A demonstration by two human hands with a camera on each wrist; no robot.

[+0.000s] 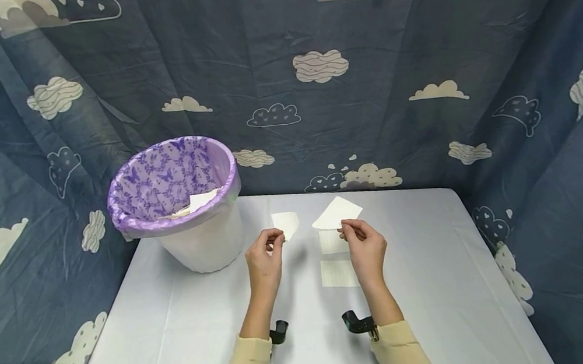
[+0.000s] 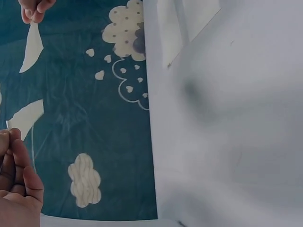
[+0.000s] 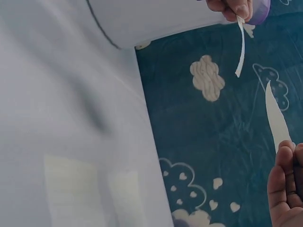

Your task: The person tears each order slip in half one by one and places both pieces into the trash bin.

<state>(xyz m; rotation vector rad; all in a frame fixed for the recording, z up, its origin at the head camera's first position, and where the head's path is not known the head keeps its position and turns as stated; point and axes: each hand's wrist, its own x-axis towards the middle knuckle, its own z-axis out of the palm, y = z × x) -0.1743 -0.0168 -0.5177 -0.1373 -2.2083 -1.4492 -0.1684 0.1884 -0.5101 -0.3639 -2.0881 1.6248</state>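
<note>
My left hand (image 1: 266, 260) pinches a small piece of pale paper (image 1: 286, 222) between thumb and fingertips, above the white table. To its right, my right hand (image 1: 366, 251) pinches a larger-looking piece of paper (image 1: 338, 211) the same way. The two pieces are apart. Both wrist views show them with uneven edges: the left one (image 2: 27, 118) and the right one (image 3: 277, 116). Beneath the right hand lie two pale paper squares, a far one (image 1: 331, 241) partly covered by the hand and a near one (image 1: 338, 273).
A white bin (image 1: 205, 243) with a purple butterfly-patterned liner (image 1: 174, 170) stands on the left of the table (image 1: 438, 285). Pale paper pieces (image 1: 202, 200) lie inside it. Dark cloud-print cloth (image 1: 268, 49) hangs behind and at both sides.
</note>
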